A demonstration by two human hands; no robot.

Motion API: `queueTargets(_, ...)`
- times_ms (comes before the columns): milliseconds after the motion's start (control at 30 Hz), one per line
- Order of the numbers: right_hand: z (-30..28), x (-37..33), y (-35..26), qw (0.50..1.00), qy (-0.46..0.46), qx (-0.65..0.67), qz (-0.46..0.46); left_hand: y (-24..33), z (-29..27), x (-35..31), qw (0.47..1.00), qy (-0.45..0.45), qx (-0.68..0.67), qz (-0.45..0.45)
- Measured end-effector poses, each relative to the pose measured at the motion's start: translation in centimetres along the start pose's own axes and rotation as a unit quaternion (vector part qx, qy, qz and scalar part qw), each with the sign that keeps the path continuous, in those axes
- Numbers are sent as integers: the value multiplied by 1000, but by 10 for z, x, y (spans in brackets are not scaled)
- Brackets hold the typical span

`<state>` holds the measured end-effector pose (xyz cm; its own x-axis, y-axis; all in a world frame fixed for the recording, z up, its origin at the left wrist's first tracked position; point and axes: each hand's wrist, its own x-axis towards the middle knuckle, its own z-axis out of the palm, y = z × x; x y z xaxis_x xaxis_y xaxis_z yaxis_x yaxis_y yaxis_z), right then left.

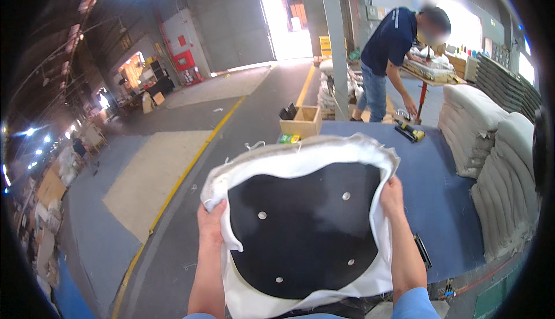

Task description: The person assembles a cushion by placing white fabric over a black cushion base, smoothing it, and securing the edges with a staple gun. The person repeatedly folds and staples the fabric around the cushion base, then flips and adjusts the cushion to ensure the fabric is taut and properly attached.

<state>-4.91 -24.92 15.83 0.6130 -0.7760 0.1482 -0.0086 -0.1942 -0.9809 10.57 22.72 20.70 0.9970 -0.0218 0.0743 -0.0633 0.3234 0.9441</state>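
A chair seat cushion (303, 232) is held up in front of me with its underside showing. That underside is a black board with light round fittings set in it. White fabric (300, 152) wraps over the board's rim, its edge loose and frayed along the far side. My left hand (211, 222) is closed on the cushion's left side, thumb on the folded fabric. On the right side my right hand (392, 196) grips the fabric edge, its fingers partly hidden behind. Below the board, the near fabric hangs toward my lap.
A blue-topped table (442, 203) carries a yellow-and-black staple gun (411, 131), a wooden box (303, 121) and a black tool (423, 251) by my right forearm. Stacked pale cushions (509, 186) line its right side. Beyond stands a co-worker (388, 47) at another table, near a grey post (333, 41).
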Motion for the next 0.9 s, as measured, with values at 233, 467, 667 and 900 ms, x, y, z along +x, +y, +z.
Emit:
queueTargets(233,-12,0,-79,969,77,169,-165,58,-10,-88,986,-10,24,165)
queueTargets(467,0,-16,-63,976,58,146,-153,131,-31,-120,895,-152,359,216)
queueTargets(667,11,-18,-78,966,44,183,-179,209,63,-116,695,-257,571,353)
queueTargets(900,-13,-75,-90,956,161,133,-206,184,105,-65,697,-292,604,253)
